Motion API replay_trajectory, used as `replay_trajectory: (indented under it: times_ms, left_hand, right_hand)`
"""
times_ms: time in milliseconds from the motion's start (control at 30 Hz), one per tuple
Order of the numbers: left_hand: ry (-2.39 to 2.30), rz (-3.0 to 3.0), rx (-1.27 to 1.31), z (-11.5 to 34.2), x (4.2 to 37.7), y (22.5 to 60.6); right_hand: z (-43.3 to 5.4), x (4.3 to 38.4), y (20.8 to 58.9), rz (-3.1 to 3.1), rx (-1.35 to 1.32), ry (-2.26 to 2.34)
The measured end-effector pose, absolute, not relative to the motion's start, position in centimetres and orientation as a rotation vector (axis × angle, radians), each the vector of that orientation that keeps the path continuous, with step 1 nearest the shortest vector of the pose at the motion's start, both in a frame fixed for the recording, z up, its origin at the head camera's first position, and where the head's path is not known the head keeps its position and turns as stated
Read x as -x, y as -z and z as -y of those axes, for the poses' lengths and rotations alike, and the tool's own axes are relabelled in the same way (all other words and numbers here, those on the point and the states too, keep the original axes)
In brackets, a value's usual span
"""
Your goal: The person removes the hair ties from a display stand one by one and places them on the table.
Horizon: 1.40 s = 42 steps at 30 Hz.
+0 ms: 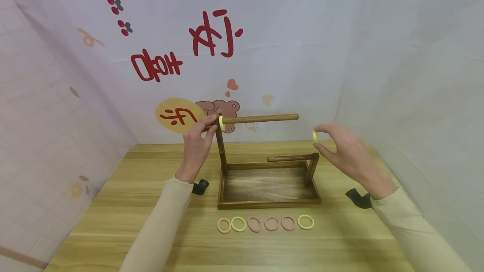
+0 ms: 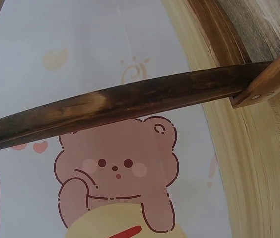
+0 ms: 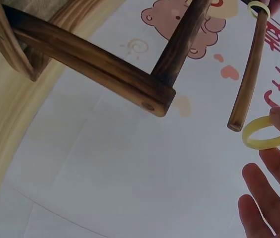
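Observation:
My right hand (image 1: 345, 150) pinches a yellow ring (image 3: 256, 133) between thumb and fingers, to the right of the stand. In the right wrist view that ring is close to the free end of the upper rod (image 3: 249, 74). My left hand (image 1: 198, 144) holds the top of the tall post (image 1: 221, 148) of the wooden stand, thumb and fingers at its corner. Another yellow ring (image 1: 222, 124) hangs around the upper rod, right against that post. A shorter post on the right carries a lower rod (image 1: 289, 158) pointing left.
The stand's shallow wooden tray (image 1: 268, 204) sits on the table (image 1: 234, 255). Before it lies a row of several rings: an orange ring (image 1: 224, 226), pink ones (image 1: 272, 229) and yellow ones (image 1: 311, 226). Black objects show by both wrists. A printed cloth (image 1: 302, 53) hangs behind.

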<state>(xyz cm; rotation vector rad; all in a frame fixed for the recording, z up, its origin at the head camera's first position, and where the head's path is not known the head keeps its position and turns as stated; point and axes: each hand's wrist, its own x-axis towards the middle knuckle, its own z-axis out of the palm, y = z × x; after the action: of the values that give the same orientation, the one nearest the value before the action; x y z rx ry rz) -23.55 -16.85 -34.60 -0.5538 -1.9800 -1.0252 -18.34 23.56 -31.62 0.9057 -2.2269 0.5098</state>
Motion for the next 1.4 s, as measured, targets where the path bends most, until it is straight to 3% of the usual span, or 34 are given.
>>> replay_trajectory:
  times_ms: [1033, 1400]
  left_hand:
    - [1.027, 2.009, 0.547, 16.9, 23.4, 34.4]
    - [1.026, 2.004, 0.550, 16.9, 23.4, 34.4]
  right_hand:
    - [-25.0, 12.5, 36.7, 2.327, -1.053, -0.603]
    - [-25.1, 10.7, 38.7, 2.531, -0.981, -0.548]
